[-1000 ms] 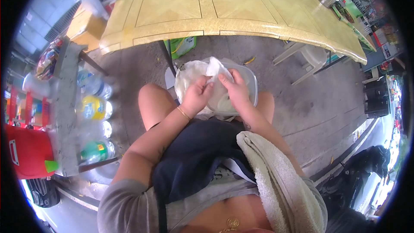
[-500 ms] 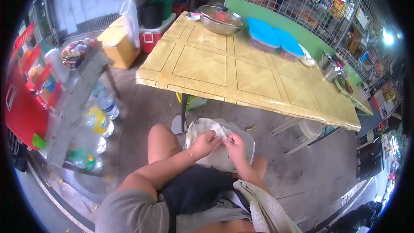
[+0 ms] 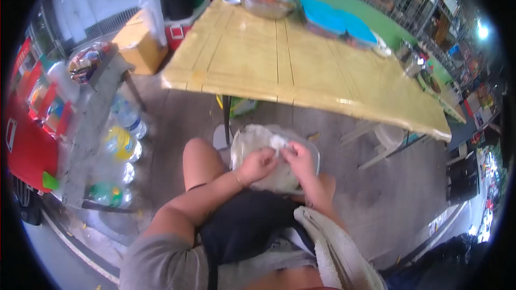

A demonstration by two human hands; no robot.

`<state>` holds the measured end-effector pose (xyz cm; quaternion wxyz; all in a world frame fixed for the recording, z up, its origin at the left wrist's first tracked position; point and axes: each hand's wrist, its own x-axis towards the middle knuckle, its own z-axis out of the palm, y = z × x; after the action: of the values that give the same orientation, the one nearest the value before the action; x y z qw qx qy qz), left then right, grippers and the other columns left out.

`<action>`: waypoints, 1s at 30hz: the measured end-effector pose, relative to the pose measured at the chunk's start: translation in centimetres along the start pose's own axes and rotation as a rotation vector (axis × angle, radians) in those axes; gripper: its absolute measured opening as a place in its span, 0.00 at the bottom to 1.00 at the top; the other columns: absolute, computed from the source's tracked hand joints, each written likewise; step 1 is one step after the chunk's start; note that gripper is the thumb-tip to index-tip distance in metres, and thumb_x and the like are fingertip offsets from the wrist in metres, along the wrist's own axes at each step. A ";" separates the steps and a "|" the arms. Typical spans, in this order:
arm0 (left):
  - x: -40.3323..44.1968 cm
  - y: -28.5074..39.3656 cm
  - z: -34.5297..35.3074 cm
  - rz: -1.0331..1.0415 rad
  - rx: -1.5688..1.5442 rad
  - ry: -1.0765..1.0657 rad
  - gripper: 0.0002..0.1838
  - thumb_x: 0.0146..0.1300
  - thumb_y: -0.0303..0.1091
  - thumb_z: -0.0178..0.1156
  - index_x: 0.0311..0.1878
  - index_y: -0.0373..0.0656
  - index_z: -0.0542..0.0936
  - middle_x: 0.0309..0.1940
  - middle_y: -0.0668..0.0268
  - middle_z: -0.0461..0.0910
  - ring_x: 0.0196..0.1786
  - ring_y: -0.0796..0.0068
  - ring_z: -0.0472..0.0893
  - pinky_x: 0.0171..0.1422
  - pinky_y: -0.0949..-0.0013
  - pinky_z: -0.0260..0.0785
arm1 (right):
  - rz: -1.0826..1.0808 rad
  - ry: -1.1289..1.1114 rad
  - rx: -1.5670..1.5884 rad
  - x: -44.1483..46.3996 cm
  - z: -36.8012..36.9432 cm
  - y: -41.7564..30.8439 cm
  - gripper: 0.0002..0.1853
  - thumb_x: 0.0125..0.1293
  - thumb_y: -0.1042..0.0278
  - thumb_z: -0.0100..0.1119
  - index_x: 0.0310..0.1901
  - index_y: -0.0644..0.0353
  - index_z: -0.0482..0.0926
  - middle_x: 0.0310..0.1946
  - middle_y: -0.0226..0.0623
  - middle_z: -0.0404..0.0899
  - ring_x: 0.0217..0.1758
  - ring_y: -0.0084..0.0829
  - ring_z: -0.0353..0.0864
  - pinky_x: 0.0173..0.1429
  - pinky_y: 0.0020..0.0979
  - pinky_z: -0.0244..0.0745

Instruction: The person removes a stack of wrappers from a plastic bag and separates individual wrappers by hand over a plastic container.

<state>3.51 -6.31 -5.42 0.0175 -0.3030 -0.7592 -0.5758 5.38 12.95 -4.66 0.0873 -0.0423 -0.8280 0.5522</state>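
Note:
A clear plastic tub (image 3: 317,157) sits low between my knees, with pale, whitish material (image 3: 248,138) lining and filling it. Over the tub, my left hand (image 3: 256,166) is closed, its fingers curled towards the middle. Facing it, my right hand (image 3: 301,162) has its thumb and fingers pinched together. A small, bright white, soft-looking piece (image 3: 278,142) shows right by the fingertips of both hands. Blur hides what exactly each hand grips. A light towel (image 3: 328,236) hangs down beside my right arm.
Ahead stands a table with a yellow patterned cover (image 3: 236,59), bearing a metal bowl (image 3: 269,6) and blue-lidded containers (image 3: 328,16). Plastic bottles (image 3: 129,121) stand by a grey bench (image 3: 88,134) at left. A pale plastic stool (image 3: 384,139) is under the table's right side.
My hands have moved slightly apart. The whitish material that was bunched up near my fingers now lies lower in the tub. The view has tilted down a little.

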 end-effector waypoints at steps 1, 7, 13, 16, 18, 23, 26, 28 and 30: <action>-0.3 0.3 0.0 -0.059 0.036 -0.013 0.10 0.62 0.35 0.65 0.35 0.42 0.75 0.29 0.51 0.77 0.31 0.56 0.79 0.37 0.57 0.72 | -0.026 0.021 -0.012 -0.4 0.0 -1.1 0.07 0.67 0.71 0.66 0.43 0.63 0.83 0.31 0.24 0.82 0.35 0.18 0.78 0.40 0.24 0.74; 0.3 4.1 -1.4 -0.238 0.129 0.002 0.15 0.68 0.40 0.63 0.37 0.37 0.75 0.25 0.51 0.74 0.30 0.62 0.78 0.36 0.58 0.70 | -0.004 0.007 -0.030 -2.6 0.7 -4.7 0.05 0.69 0.71 0.61 0.37 0.63 0.82 0.29 0.29 0.81 0.32 0.19 0.76 0.39 0.26 0.73; 0.6 3.5 -1.7 -0.658 -0.650 0.107 0.08 0.75 0.34 0.55 0.38 0.44 0.76 0.29 0.75 0.75 0.30 0.86 0.73 0.32 0.73 0.66 | 0.164 0.149 0.242 -2.0 0.8 -2.8 0.06 0.73 0.70 0.57 0.40 0.62 0.81 0.29 0.22 0.78 0.30 0.14 0.70 0.34 0.23 0.67; 0.8 3.5 -1.2 -0.643 -0.745 0.197 0.07 0.76 0.33 0.54 0.38 0.46 0.75 0.29 0.76 0.74 0.27 0.86 0.69 0.31 0.75 0.63 | 0.175 0.239 0.207 -1.7 0.9 -1.6 0.07 0.75 0.69 0.56 0.43 0.62 0.81 0.30 0.23 0.78 0.31 0.15 0.70 0.36 0.24 0.67; 0.8 2.6 -1.2 -0.585 -0.680 0.224 0.09 0.75 0.33 0.54 0.35 0.46 0.73 0.26 0.77 0.69 0.27 0.87 0.64 0.30 0.75 0.58 | 0.183 0.333 0.081 -1.6 1.2 -1.3 0.07 0.75 0.68 0.56 0.44 0.62 0.80 0.30 0.24 0.78 0.31 0.16 0.70 0.37 0.24 0.68; 0.7 3.1 -1.4 -0.608 -0.650 0.306 0.11 0.75 0.33 0.54 0.32 0.46 0.70 0.24 0.78 0.64 0.27 0.88 0.60 0.29 0.75 0.54 | 0.248 0.415 0.081 -1.8 0.7 -1.9 0.09 0.75 0.67 0.55 0.44 0.63 0.80 0.30 0.27 0.78 0.31 0.19 0.70 0.39 0.27 0.68; 0.6 2.8 -1.5 -0.570 -0.625 0.346 0.11 0.76 0.34 0.53 0.33 0.46 0.71 0.23 0.78 0.64 0.26 0.88 0.60 0.29 0.75 0.55 | 0.244 0.472 0.083 -1.7 0.3 -1.1 0.09 0.75 0.67 0.55 0.44 0.64 0.80 0.29 0.27 0.77 0.31 0.19 0.70 0.39 0.28 0.68; 0.5 1.7 -1.3 -0.517 -0.576 0.386 0.12 0.76 0.35 0.54 0.33 0.45 0.71 0.23 0.78 0.66 0.26 0.88 0.61 0.29 0.74 0.56 | 0.233 0.501 0.048 -1.7 0.1 -0.9 0.10 0.75 0.67 0.55 0.44 0.65 0.81 0.29 0.29 0.78 0.32 0.20 0.71 0.40 0.29 0.69; 0.6 0.9 -1.4 -0.525 -0.434 0.434 0.13 0.75 0.36 0.54 0.33 0.43 0.71 0.22 0.73 0.69 0.26 0.83 0.65 0.30 0.70 0.61 | 0.226 0.518 -0.007 -1.8 -0.1 -1.2 0.10 0.74 0.67 0.55 0.44 0.65 0.81 0.30 0.32 0.80 0.33 0.22 0.74 0.41 0.30 0.71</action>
<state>3.03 -7.10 -3.91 -0.0346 0.0333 -0.6503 -0.7582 7.18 12.25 -3.70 0.2339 -0.2745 -0.7699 0.5265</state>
